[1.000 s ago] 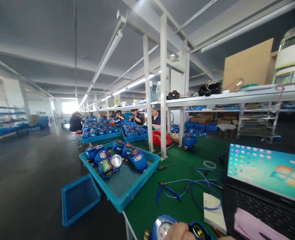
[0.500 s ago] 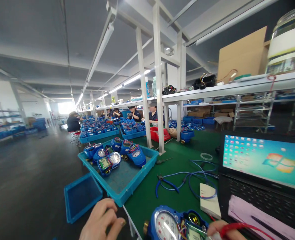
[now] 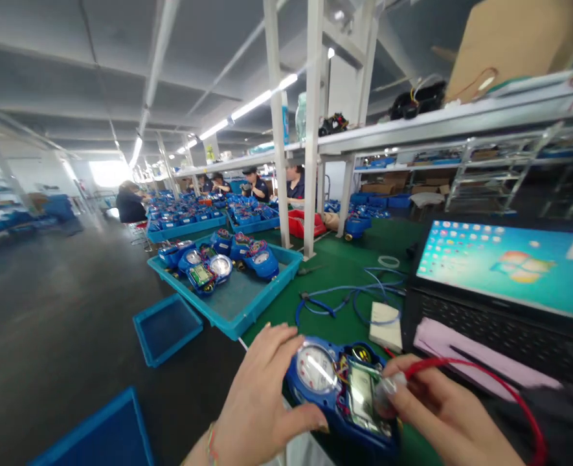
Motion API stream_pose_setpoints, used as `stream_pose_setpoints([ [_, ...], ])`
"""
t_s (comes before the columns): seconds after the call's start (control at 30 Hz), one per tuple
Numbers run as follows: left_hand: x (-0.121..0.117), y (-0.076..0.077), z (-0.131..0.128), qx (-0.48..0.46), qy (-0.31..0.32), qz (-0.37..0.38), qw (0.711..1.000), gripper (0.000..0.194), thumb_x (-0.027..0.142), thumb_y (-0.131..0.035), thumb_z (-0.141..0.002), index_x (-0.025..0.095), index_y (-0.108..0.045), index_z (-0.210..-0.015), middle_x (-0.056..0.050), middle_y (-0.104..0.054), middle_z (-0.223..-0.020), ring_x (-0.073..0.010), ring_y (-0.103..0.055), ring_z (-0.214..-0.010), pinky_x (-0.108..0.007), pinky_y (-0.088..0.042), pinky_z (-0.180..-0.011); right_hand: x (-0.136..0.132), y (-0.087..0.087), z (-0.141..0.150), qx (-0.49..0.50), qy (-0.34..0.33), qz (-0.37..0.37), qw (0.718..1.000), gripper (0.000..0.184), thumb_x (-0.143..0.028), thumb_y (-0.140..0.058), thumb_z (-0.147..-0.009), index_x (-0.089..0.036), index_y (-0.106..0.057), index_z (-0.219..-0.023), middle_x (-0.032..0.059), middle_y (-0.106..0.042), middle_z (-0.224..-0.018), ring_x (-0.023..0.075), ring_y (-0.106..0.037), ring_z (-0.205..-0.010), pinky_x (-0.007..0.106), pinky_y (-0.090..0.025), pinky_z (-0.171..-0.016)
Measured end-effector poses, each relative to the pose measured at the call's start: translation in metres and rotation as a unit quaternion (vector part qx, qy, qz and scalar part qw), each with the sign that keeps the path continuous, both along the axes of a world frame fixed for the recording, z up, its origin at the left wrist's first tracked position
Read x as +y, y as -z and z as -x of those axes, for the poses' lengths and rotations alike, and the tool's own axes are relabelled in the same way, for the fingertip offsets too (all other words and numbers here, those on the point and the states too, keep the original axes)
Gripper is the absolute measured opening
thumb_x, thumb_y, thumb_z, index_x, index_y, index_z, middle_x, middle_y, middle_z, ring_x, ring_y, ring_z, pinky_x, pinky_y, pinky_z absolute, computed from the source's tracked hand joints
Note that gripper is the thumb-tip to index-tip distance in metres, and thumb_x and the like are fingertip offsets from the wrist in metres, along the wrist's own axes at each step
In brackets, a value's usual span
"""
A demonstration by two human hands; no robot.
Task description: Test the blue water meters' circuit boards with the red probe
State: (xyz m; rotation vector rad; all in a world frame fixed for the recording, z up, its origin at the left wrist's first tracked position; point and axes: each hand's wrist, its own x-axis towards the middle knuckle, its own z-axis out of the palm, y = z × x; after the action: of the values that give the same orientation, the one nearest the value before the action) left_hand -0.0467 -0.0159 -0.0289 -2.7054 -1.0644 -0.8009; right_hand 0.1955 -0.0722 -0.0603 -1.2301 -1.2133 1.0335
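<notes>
Bench with green mat (image 3: 357, 254): bounded on the left by a teal tray (image 3: 261, 304) of meters, on the right by a laptop (image 3: 425, 291) with pink paper (image 3: 441, 340) across its near edge; white box (image 3: 386, 327) just beyond the work; narrow strip of mat between tray and box, partly taken by blue-handled pliers (image 3: 322, 307). Blue meter (image 3: 342, 395): at the near bench edge, between both hands. Left hand (image 3: 261, 382): wide open, thumb apart, fingertips at the dial end. Right hand (image 3: 436, 401): closed in a pinch on a pale connector (image 3: 387, 391) with red cable (image 3: 500, 378), over the display's right side.
</notes>
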Motion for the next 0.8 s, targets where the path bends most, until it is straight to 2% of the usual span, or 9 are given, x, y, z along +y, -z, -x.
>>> stream_pose_setpoints([
  [0.07,0.001,0.003,-0.021,0.035,0.036,0.048,0.998,0.093,0.072,-0.058,-0.068,0.007,-0.041,-0.133,-0.022,-0.046,-0.136,-0.0327,-0.042,-0.128,-0.054,-0.038,-0.104,-0.005,-0.014,0.004,-0.017,0.013,-0.005,1.0,0.029,-0.045,-0.066,-0.077,-0.017,-0.059,-0.084,0.0039,-0.064,-0.07,0.0175,-0.064,-0.064,0.025,-0.054,-0.061],
  [0.13,0.003,0.01,-0.034,0.052,0.067,0.067,0.994,0.101,0.075,-0.056,-0.066,0.004,-0.037,-0.135,-0.025,-0.042,-0.139,-0.0349,-0.037,-0.131,-0.057,-0.033,-0.106,-0.006,-0.022,0.007,-0.025,0.035,-0.011,0.999,0.025,-0.041,-0.065,-0.077,-0.017,-0.057,-0.083,0.0028,-0.063,-0.068,0.0164,-0.064,-0.061,0.024,-0.054,-0.059],
  [0.33,0.003,0.029,-0.041,0.035,0.083,0.048,0.995,0.091,0.072,-0.054,-0.072,0.012,-0.035,-0.138,-0.018,-0.039,-0.142,-0.0346,-0.031,-0.134,-0.058,-0.028,-0.107,-0.012,-0.035,0.014,-0.177,0.038,-0.043,0.983,0.012,-0.027,-0.057,-0.079,-0.016,-0.062,-0.081,0.0033,-0.065,-0.071,0.0132,-0.062,-0.057,0.021,-0.053,-0.052],
  [0.5,-0.002,0.029,-0.039,0.032,0.093,0.042,0.994,0.086,0.069,-0.053,-0.075,0.013,-0.035,-0.138,-0.017,-0.036,-0.144,-0.0322,-0.027,-0.136,-0.052,-0.021,-0.111,-0.016,-0.042,0.016,-0.257,0.021,-0.089,0.962,0.009,-0.018,-0.057,-0.079,-0.02,-0.064,-0.073,-0.0018,-0.067,-0.071,0.0105,-0.064,-0.06,0.016,-0.052,-0.055],
  [0.67,-0.002,0.028,-0.041,0.007,0.1,0.045,0.994,0.085,0.068,-0.056,-0.074,0.012,-0.039,-0.136,-0.016,-0.037,-0.143,-0.0311,-0.028,-0.135,-0.047,-0.019,-0.111,-0.018,-0.037,0.016,-0.297,0.037,-0.101,0.949,0.011,-0.014,-0.062,-0.078,-0.023,-0.064,-0.084,-0.0058,-0.069,-0.076,0.009,-0.065,-0.066,0.015,-0.051,-0.062],
  [0.8,0.001,0.027,-0.042,0.009,0.109,0.048,0.993,0.086,0.068,-0.057,-0.073,0.01,-0.041,-0.134,-0.018,-0.04,-0.14,-0.032,-0.03,-0.134,-0.047,-0.02,-0.11,-0.016,-0.037,0.017,-0.31,0.034,-0.098,0.945,0.011,-0.012,-0.063,-0.077,-0.023,-0.063,-0.08,-0.008,-0.068,-0.073,0.0065,-0.064,-0.065,0.013,-0.049,-0.062],
])
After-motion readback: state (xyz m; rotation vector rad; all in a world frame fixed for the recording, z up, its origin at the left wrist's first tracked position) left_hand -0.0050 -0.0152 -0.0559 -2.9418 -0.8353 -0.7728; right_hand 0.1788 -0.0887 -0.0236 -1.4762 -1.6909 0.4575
